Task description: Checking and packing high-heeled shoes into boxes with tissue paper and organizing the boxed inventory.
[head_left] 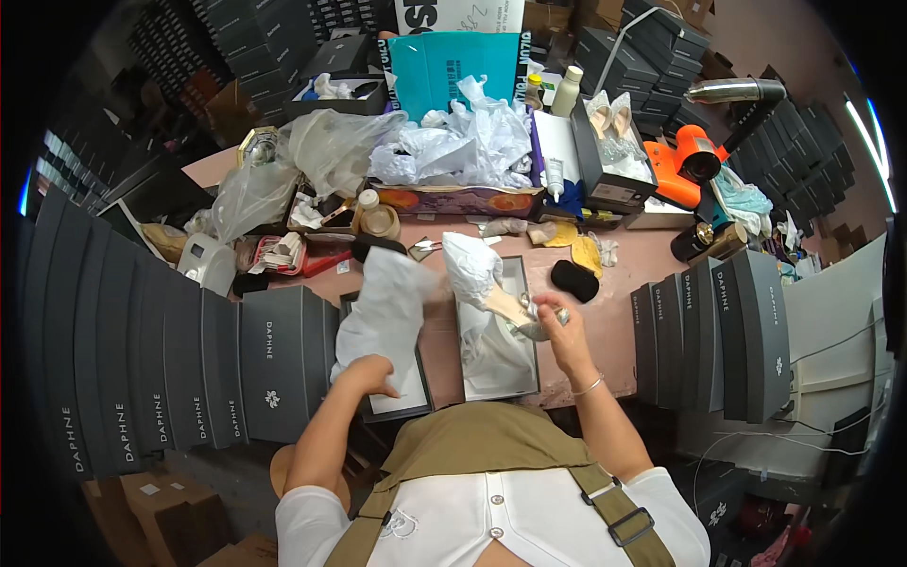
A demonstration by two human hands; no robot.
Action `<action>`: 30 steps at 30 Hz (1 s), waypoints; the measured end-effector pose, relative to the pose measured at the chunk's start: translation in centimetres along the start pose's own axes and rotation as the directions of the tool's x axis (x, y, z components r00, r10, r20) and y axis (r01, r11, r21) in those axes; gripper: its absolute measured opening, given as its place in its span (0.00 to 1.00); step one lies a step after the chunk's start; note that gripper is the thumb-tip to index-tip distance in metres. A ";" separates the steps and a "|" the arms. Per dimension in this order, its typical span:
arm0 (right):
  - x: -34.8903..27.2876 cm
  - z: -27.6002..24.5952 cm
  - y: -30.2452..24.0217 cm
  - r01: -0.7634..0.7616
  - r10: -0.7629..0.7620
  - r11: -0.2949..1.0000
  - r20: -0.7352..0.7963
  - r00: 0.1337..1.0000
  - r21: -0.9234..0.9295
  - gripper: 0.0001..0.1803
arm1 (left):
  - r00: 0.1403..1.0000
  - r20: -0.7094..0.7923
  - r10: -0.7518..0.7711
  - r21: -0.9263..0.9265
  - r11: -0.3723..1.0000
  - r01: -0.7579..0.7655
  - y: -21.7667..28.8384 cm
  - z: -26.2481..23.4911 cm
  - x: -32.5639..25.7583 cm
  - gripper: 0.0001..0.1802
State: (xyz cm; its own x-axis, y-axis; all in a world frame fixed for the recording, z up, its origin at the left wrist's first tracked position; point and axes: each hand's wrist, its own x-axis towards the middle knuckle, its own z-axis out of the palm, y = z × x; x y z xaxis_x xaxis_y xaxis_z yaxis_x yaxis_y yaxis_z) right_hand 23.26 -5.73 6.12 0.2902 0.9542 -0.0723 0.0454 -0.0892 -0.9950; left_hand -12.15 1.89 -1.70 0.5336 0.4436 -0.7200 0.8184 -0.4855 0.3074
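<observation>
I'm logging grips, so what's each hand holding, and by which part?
Right hand: a shoe, by its heel end. Left hand: a white sheet, by its near end.

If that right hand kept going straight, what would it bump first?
Beyond the pale shoe it holds, the right hand would probably meet the far end of the open box, though their heights are hard to judge.

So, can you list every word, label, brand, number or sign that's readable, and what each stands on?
Wording isn't copied out here; print shows on:
Left dark grey boxes: pale lettering, flower emblem; readable.
Right dark grey boxes: similar; readable.
White carton: large black lettering, partly cut off.
Teal panel: small dark print, unclear.
White tube: too small to read.
</observation>
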 end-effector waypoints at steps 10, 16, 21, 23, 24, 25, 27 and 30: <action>-2.1 5.6 -1.6 0.029 0.111 0.969 0.536 0.837 -0.246 0.19 | 0.917 -0.394 -0.063 -0.502 -0.821 -0.272 12.8 1.0 3.1 0.37; 0.8 10.4 4.3 0.308 -0.230 0.924 0.316 0.921 -0.225 0.20 | 0.824 -0.516 -0.234 -0.552 -0.645 -0.528 16.0 0.0 1.6 0.34; -0.3 8.4 2.2 0.472 -0.391 0.840 0.304 0.869 -0.266 0.08 | 0.803 -0.493 -0.336 -0.618 -0.514 -0.595 15.6 -1.2 1.8 0.37; -0.8 5.3 1.0 0.042 0.064 0.973 0.440 0.895 -0.226 0.06 | 0.873 -0.384 -0.299 -0.680 -0.548 -0.487 12.8 -1.1 2.0 0.40; -0.8 4.3 0.8 -0.184 0.285 0.953 0.506 0.814 -0.240 0.05 | 0.903 -0.328 -0.277 -0.702 -0.568 -0.429 12.0 -1.3 1.9 0.41; -0.3 4.0 1.1 -0.336 0.211 0.933 0.565 0.798 0.127 0.05 | 0.909 -0.322 -0.264 -0.626 -0.661 -0.413 12.4 -1.8 2.3 0.39; 1.0 5.1 0.5 -0.457 -0.038 0.599 0.594 0.804 0.657 0.06 | 0.958 -0.288 -0.005 -0.673 -0.710 -0.206 11.2 -0.3 3.7 0.39; 3.0 7.3 -5.4 -0.143 -0.135 0.712 0.334 0.933 0.688 0.16 | 0.949 -0.233 0.212 -0.585 -0.810 0.038 13.2 -1.1 4.1 0.42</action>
State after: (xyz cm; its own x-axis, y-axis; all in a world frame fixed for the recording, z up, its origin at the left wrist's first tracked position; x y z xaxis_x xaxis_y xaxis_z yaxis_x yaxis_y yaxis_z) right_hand 16.91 -0.28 10.75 -0.0543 0.9976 0.0440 -0.6664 -0.0034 -0.7456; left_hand 1.10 -1.85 0.08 0.7299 0.4934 -0.4730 -0.5182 0.8508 0.0879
